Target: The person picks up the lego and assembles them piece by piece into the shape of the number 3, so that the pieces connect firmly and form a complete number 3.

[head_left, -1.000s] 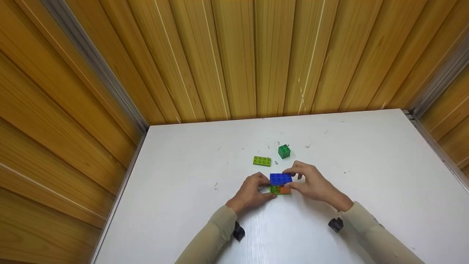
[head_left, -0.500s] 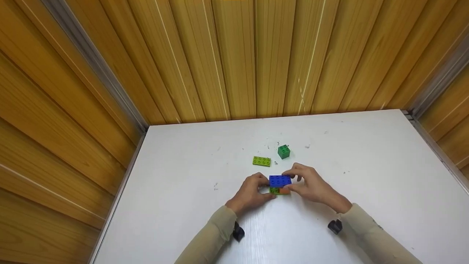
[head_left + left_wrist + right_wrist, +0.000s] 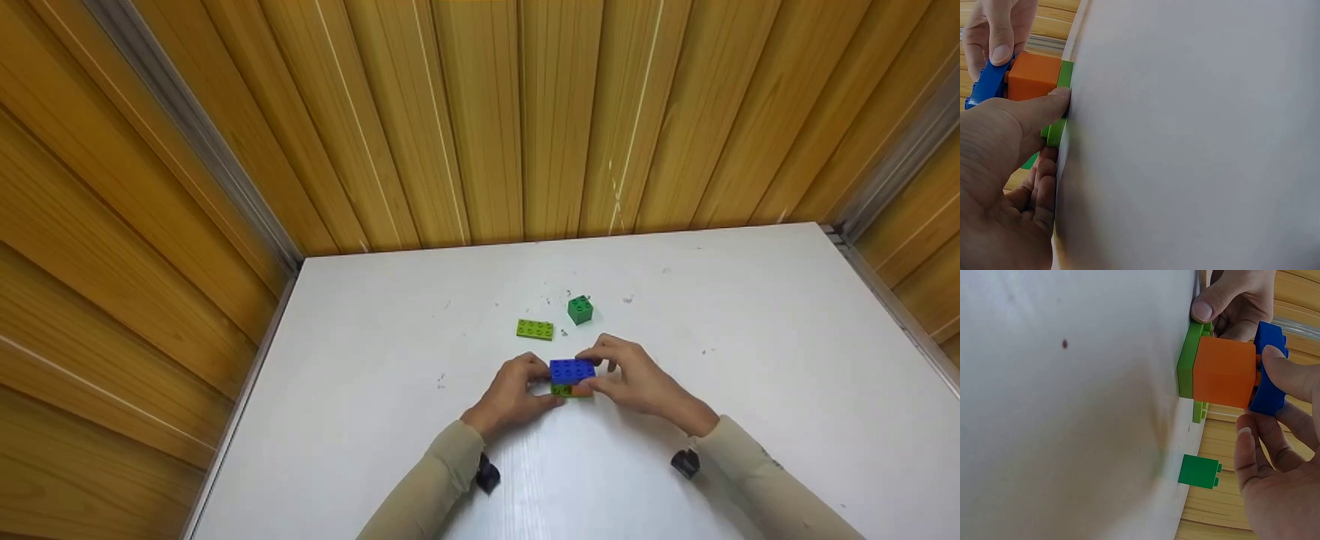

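A blue eight-stud brick (image 3: 572,371) is pinched between thumb and fingers of my right hand (image 3: 636,379). Beneath it an orange brick (image 3: 1224,371) stands at one end of a light green base brick (image 3: 1186,363) on the table. The right wrist view has the blue brick slightly tilted against the orange brick's studs, which still show in a gap; whether it is pressed on at one side I cannot tell. My left hand (image 3: 517,391) grips the other end of the green base, thumb (image 3: 1053,107) on its near side. From above, the blue brick hides most of the orange one.
Beyond my hands a flat lime-green brick (image 3: 535,329) lies on the white table (image 3: 375,322). Right of it sits a small dark green brick (image 3: 580,309), studs up. Wood-patterned panels (image 3: 480,120) rise behind the table and at both sides.
My right hand has lowered the blue brick slightly toward the orange one, covering more of the orange and green bricks from above. The left hand keeps its place on the base.
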`<state>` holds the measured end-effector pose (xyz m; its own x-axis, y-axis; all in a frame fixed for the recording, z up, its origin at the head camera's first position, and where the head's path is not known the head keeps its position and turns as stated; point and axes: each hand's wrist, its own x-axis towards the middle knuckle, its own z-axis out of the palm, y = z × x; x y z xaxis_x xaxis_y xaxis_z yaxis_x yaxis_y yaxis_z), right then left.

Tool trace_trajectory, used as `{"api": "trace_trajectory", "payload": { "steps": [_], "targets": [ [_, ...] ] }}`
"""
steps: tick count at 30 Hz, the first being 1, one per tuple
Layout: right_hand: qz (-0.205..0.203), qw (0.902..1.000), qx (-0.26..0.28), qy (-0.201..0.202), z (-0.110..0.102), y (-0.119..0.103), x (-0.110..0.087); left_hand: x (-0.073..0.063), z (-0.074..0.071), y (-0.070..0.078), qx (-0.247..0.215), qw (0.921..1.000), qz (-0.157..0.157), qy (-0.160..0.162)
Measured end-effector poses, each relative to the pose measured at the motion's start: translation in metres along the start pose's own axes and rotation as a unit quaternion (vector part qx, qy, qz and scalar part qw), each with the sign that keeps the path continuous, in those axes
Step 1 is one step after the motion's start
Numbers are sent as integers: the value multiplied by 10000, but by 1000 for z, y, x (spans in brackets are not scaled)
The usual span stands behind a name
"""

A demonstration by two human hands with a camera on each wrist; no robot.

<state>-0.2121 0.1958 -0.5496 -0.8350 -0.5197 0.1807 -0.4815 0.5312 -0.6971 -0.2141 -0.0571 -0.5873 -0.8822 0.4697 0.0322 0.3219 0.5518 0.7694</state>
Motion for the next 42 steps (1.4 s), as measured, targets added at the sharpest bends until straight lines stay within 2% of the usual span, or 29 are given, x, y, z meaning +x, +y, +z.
{"api": "trace_trajectory", "payload": {
  "steps": [14,27,42],
  "targets": [
    [11,10000,-33,54,5,0,-1,0,0,1,-46,9998,-207,-49],
    [-220,9996,-164,113,4,-3,1,1,0,0,26,9999,-125,1],
    [19,10000,-74,48,9,-6,0,0,0,2,41,9997,-230,11]
  ]
}}
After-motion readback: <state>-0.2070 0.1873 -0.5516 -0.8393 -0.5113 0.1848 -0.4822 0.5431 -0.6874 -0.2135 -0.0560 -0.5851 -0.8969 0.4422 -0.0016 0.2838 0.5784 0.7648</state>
